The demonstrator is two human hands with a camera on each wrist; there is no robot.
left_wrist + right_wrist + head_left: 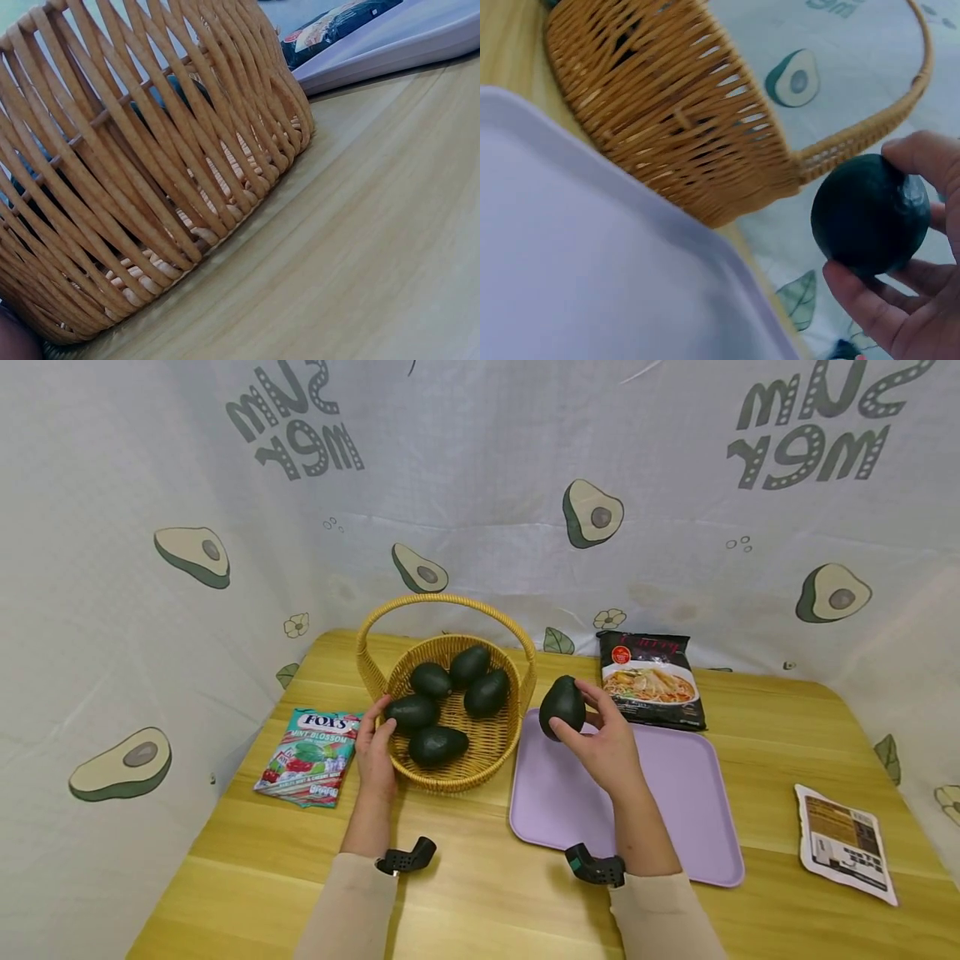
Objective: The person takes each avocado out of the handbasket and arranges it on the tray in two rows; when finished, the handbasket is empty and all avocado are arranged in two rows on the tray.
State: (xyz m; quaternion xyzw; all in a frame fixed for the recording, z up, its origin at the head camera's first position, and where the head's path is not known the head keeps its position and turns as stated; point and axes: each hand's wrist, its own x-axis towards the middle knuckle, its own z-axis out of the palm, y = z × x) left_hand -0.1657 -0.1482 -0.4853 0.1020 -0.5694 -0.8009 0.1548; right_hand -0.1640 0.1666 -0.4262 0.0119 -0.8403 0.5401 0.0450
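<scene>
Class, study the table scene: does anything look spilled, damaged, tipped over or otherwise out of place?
Nothing stands out. The basket sits upright with five avocados inside, steadied by the left hand. The right hand holds a sixth avocado over the tray. The packets lie flat.

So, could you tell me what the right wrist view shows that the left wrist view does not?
Only the right wrist view shows the right hand gripping an avocado beside the arching basket handle. Only the left wrist view shows bare wooden table and a noodle packet. Both show the wicker basket wall and the lilac tray.
</scene>
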